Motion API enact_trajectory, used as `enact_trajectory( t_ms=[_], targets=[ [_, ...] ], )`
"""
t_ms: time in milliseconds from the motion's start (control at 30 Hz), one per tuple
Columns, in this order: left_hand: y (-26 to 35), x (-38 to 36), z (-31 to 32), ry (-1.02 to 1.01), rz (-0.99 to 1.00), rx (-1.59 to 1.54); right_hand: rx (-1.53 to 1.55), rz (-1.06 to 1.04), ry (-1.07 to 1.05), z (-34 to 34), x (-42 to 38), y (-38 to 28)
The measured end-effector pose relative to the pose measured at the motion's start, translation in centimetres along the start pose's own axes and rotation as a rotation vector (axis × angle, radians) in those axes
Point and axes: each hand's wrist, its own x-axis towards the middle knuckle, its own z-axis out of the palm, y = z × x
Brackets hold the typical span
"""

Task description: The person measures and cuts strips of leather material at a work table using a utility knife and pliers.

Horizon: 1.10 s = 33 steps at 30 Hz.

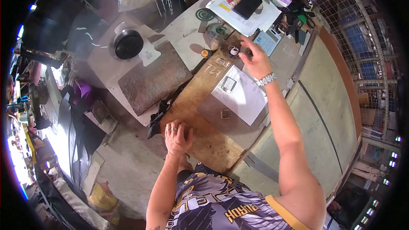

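My right hand (pixel 256 59) is raised over the back part of the table, fingers apart and holding nothing, close to a small white-rimmed object (pixel 233 50). My left hand (pixel 177 138) rests with its fingers spread on the near left edge of the brown wooden board (pixel 191 115). Between the hands lies a white sheet of paper (pixel 245 102) with a small square frame (pixel 228 84) on it. A second small square frame (pixel 225 114) sits on the grey sheet beside the paper.
A dark rough plate (pixel 155 78) and a round black object (pixel 128 44) are at the left. At the back, a black phone (pixel 248 5) lies on papers (pixel 221 4), near a blue calculator (pixel 267 41), a green coil (pixel 205 14) and a small orange-topped container (pixel 206 53).
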Motion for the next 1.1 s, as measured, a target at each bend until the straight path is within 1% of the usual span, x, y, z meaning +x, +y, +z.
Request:
enact_trajectory(
  t_ms=[100,200,267,333,400,467,533,567,667,733,800,867,900,933,967,1033,1067,1100],
  targets=[
    [0.1,0.0,-0.2,-0.009,0.0,-0.026,0.033,0.012,0.109,-1.8,-2.9,-0.4],
    [-0.1,-0.1,-0.1,-0.006,0.02,-0.059,-0.056,0.025,0.179,-3.5,-8.6,-2.1],
    [0.0,-0.3,-0.2,0.0,0.039,-0.07,-0.017,0.176,0.215,-4.5,-13.8,-4.6],
    [-0.4,-0.3,-0.4,0.034,0.096,-0.059,0.161,0.342,0.198,-4.6,-19.6,-7.1],
    [-0.8,-0.2,0.1,0.055,0.186,-0.081,0.204,0.379,0.076,-4.9,-25.5,-11.0],
    [-0.3,-0.1,-0.6,0.085,0.261,-0.085,0.116,0.287,-0.007,-4.8,-31.2,-15.1],
    [-0.7,-0.6,0.2,0.128,0.316,-0.053,0.135,0.308,-0.068,-3.1,-37.6,-18.3],
    [-0.8,-0.8,0.5,0.124,0.299,-0.081,0.13,0.428,-0.15,-2.5,-40.5,-20.3],
    [-1.0,-1.2,0.8,0.14,0.322,-0.045,0.14,0.698,-0.163,-1.1,-48.1,-25.6],
    [-1.5,-1.3,1.2,0.157,0.34,-0.015,0.183,1.023,-0.092,1.6,-55.7,-27.3],
    [-2.1,-1.6,1.5,0.166,0.35,-0.007,0.274,1.286,0.097,6.0,-67.1,-28.6],
    [-2.1,-1.7,1.3,0.179,0.365,-0.029,-0.012,1.436,0.014,8.8,-79.9,-32.1],
    [-2.5,-1.6,1.6,0.183,0.371,-0.006,0.05,1.778,-0.215,8.4,-83.3,-34.8],
    [-2.5,-1.5,1.3,0.16,0.346,0.032,0.673,1.95,0.259,12.4,-94.8,-36.6],
    [-2.4,-1.5,0.8,0.135,0.329,0.063,1.186,2.084,0.831,15.8,-105.1,-38.4],
    [-2.3,-1.6,1.0,0.084,0.322,0.109,0.423,2.434,0.466,15.0,-106.8,-45.9],
    [-2.6,-1.6,1.2,0.061,0.324,0.129,0.445,2.433,-0.065,16.5,-109.2,-47.0],
    [-2.3,-1.7,0.8,0.026,0.304,0.141,0.537,2.453,0.055,16.8,-108.6,-48.7]
  ],
)
